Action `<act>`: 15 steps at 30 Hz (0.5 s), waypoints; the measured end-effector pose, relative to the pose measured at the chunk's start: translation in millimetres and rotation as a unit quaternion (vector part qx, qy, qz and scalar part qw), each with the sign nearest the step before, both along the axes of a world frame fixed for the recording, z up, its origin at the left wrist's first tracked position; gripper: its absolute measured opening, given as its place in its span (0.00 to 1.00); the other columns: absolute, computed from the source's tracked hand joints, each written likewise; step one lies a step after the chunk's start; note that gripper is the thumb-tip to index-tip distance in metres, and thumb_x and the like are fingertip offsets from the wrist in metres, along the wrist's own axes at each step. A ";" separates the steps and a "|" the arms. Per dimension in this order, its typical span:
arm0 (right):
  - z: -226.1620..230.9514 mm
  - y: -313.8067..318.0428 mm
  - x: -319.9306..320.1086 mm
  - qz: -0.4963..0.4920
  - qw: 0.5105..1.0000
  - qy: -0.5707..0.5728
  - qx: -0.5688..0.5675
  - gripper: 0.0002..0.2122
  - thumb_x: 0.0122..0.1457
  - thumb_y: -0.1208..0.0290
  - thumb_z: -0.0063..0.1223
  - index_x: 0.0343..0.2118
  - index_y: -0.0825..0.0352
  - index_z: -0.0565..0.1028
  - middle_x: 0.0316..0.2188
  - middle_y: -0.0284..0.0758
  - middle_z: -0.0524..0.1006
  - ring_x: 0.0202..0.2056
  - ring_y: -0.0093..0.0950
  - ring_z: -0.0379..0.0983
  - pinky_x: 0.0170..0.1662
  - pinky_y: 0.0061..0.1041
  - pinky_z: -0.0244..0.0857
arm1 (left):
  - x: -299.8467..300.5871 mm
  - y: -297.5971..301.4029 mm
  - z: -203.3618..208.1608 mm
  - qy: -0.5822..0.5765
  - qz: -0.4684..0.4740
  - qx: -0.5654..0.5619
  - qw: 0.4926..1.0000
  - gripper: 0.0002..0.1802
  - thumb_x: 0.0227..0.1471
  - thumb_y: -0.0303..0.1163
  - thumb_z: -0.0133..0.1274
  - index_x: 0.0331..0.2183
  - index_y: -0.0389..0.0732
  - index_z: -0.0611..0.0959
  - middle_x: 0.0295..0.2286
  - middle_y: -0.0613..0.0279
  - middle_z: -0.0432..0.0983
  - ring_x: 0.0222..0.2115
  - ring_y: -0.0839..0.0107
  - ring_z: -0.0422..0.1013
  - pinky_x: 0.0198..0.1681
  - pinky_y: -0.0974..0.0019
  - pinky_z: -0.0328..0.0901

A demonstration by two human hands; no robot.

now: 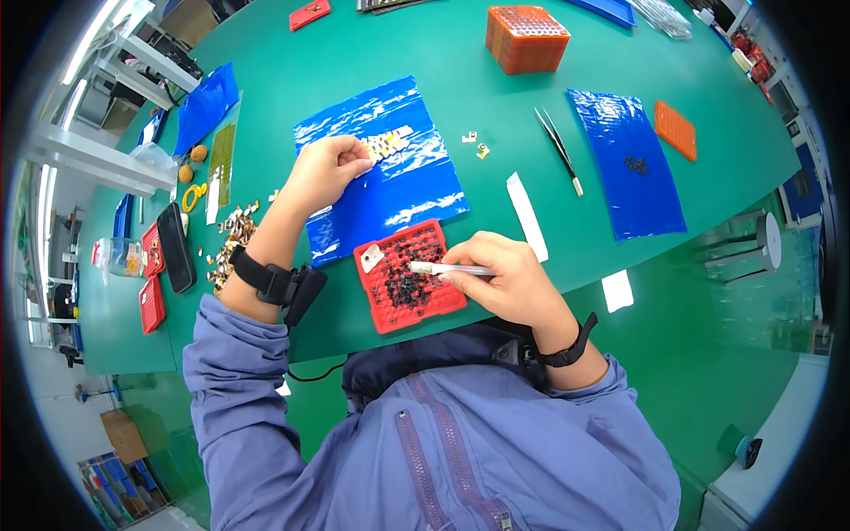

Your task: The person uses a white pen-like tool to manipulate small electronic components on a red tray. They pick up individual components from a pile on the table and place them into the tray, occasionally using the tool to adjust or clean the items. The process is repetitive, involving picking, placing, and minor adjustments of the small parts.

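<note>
My right hand (500,274) grips a slim, pale pen-like tool (452,268), its light tip over a red tray (381,305). Many small black parts (405,290) lie heaped and scattered on the studded face of that tray, with a small white piece (372,257) at its upper left corner. Beyond the tray, a blue glossy sheet (416,190) is spread on the table. My left hand (332,173) is over it, thumb and fingers pinched together beside rows of small white-and-yellow pieces (390,142). Whatever lies between those fingertips is too small to make out.
Black tweezers (558,146) and a white strip (528,217) lie to the right, before another blue sheet (620,186) with small dark parts. An orange tray stack (527,40) stands at the back. Loose small pieces (235,234) and a black phone (175,248) are left.
</note>
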State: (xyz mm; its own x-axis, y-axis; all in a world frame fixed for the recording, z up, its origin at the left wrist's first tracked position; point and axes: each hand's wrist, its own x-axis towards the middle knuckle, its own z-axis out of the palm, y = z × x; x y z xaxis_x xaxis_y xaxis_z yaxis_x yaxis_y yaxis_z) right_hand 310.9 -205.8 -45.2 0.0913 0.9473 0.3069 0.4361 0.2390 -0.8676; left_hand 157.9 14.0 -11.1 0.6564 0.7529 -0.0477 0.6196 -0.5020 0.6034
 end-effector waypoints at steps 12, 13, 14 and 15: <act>8.0 0.2 -3.7 0.001 1.000 0.014 -0.019 0.06 0.48 0.72 0.58 0.28 0.67 0.76 0.22 0.34 0.73 0.23 0.25 0.70 0.24 0.23 0.62 | -7.0 8.3 -16.4 -0.044 -0.030 0.157 0.986 0.11 0.39 0.33 0.61 0.27 0.42 0.79 0.20 0.64 0.68 0.23 0.72 0.65 0.27 0.68 0.62; 9.8 -1.1 -3.6 -0.002 1.000 0.014 -0.025 0.06 0.48 0.72 0.58 0.28 0.67 0.76 0.22 0.34 0.72 0.23 0.24 0.70 0.24 0.22 0.62 | -9.3 8.6 -14.9 -0.060 -0.034 0.180 0.981 0.11 0.39 0.33 0.61 0.28 0.42 0.79 0.20 0.63 0.68 0.23 0.72 0.66 0.28 0.67 0.62; 10.7 -2.4 -3.0 -0.007 0.999 0.016 -0.032 0.06 0.48 0.72 0.58 0.29 0.67 0.76 0.21 0.33 0.72 0.23 0.23 0.69 0.23 0.21 0.61 | -11.6 8.5 -8.8 -0.037 -0.021 0.173 0.984 0.12 0.39 0.33 0.61 0.29 0.41 0.79 0.22 0.62 0.70 0.25 0.71 0.67 0.30 0.67 0.63; 10.9 -2.6 -2.6 -0.005 0.999 0.011 -0.032 0.06 0.48 0.73 0.58 0.29 0.67 0.76 0.21 0.33 0.72 0.22 0.22 0.68 0.23 0.21 0.60 | -18.5 9.6 -2.0 -0.039 -0.017 0.165 0.985 0.12 0.39 0.33 0.61 0.29 0.40 0.79 0.23 0.61 0.70 0.25 0.71 0.67 0.31 0.67 0.64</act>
